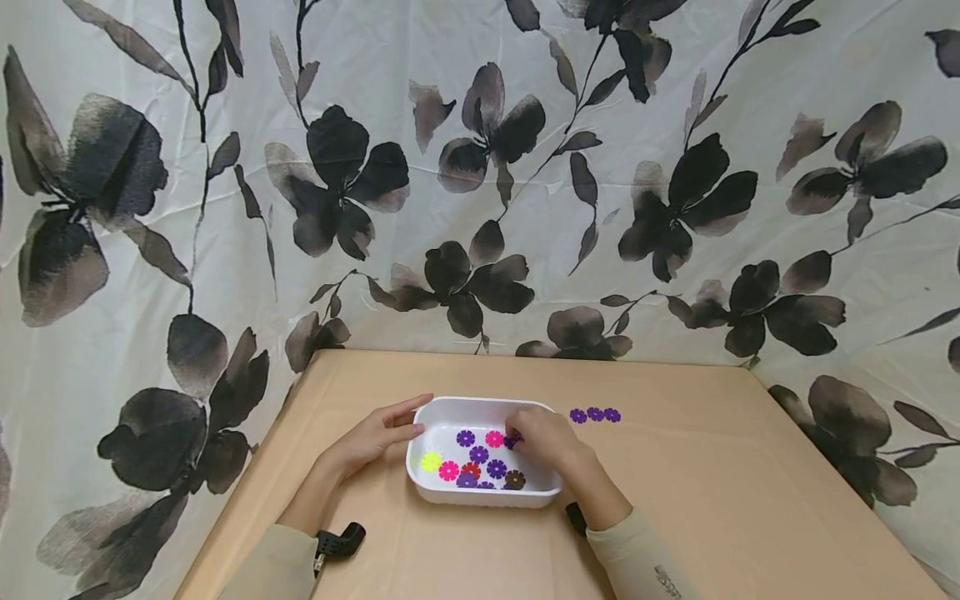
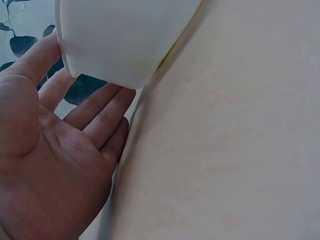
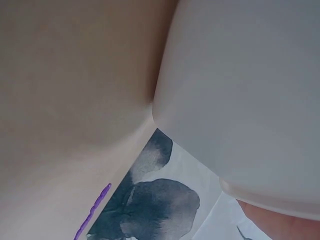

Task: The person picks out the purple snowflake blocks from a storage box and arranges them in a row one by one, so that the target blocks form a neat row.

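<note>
A white plastic tray (image 1: 487,497) stands on the table, holding several flower-shaped discs: purple (image 1: 478,454), pink (image 1: 448,471), yellow (image 1: 431,462), red and brown (image 1: 514,479). My left hand (image 1: 381,435) touches the tray's left end with extended fingers; the left wrist view shows the fingers (image 2: 107,115) against its outer wall. Inside the tray's right side, my right hand (image 1: 546,435) has curled fingers and pinches a purple flower disc (image 1: 511,442), partly hidden by the fingertips. In the right wrist view, the tray wall (image 3: 240,95) hides most of that hand.
Three purple flower discs (image 1: 595,414) lie in a touching row right of the tray, near the table's back edge. The tan table (image 1: 720,483) ends at a floral cloth (image 1: 577,208) hanging behind. Dark wrist devices (image 1: 341,540) sit near both sleeves.
</note>
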### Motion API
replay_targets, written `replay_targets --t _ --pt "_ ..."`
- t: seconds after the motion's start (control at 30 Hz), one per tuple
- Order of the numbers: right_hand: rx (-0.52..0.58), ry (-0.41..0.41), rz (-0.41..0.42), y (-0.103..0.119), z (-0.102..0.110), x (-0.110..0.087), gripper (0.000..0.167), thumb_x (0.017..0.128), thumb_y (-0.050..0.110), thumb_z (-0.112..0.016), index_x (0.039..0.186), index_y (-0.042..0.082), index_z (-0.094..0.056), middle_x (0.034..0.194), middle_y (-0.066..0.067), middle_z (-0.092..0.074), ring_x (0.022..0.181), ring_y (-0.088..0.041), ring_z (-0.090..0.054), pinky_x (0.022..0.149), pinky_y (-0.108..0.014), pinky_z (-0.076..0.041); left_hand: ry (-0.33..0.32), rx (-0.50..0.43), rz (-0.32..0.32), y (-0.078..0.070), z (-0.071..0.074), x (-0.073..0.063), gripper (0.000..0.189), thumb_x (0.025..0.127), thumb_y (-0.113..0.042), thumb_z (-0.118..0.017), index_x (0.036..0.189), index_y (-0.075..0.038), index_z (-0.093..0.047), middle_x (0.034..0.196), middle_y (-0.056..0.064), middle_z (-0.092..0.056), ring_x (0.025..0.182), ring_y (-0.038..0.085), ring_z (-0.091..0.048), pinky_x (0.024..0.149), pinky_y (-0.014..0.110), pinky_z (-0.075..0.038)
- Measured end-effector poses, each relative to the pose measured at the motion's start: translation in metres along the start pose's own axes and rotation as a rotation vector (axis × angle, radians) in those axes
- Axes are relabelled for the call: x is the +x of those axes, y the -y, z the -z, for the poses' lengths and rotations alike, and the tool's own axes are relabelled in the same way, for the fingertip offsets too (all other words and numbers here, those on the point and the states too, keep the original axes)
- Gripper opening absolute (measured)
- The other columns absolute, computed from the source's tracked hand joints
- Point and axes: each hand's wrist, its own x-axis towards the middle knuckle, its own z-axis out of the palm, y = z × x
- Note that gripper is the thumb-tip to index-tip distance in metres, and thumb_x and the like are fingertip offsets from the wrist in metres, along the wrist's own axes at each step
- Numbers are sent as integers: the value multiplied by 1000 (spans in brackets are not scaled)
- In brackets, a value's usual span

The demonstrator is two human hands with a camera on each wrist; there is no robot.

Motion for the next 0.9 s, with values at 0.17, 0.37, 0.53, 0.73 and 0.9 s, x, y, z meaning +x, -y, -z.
replay_targets --t 0.17,0.37,0.53,0.73,0.9 --pt "-6 5 0 1 1 1 9 87 10 -83 90 16 -78 86 4 -71 77 -12 -56 71 -32 -56 7 3 -17 -2 1 1 63 104 -25 -66 161 -20 -41 168 6 -37 157 29 -32 126 46 -28" --pt "7 29 -15 4 1 0 9 88 12 -84 91 16 -77 85 4 -70 78 -13 -56 71 -32 -55 3 16 -8 1 1 1 62 105 -24 -65 161 -20 -40 169 5 -35 157 28 -30 127 43 -28" --pt "24 38 -13 7 0 0 12 88 13 -84 96 13 -75 86 2 -68 79 -14 -55 74 -34 -55 2 25 -5 2 1 -2 63 104 -26 -65 162 -20 -40 170 5 -34 157 29 -30 126 42 -29" --pt "30 29 -14 7 -2 0 14 88 10 -83 98 13 -74 88 1 -69 80 -15 -55 78 -34 -56 10 19 -4 3 1 -1 64 104 -27 -66 162 -22 -40 169 4 -35 157 29 -33 125 38 -33" --pt "40 35 2 7 -2 0 17 87 10 -84 98 13 -71 87 1 -67 81 -15 -54 81 -34 -56 3 21 6 3 2 -1 63 104 -25 -65 162 -22 -40 169 4 -36 156 28 -34 123 33 -36"
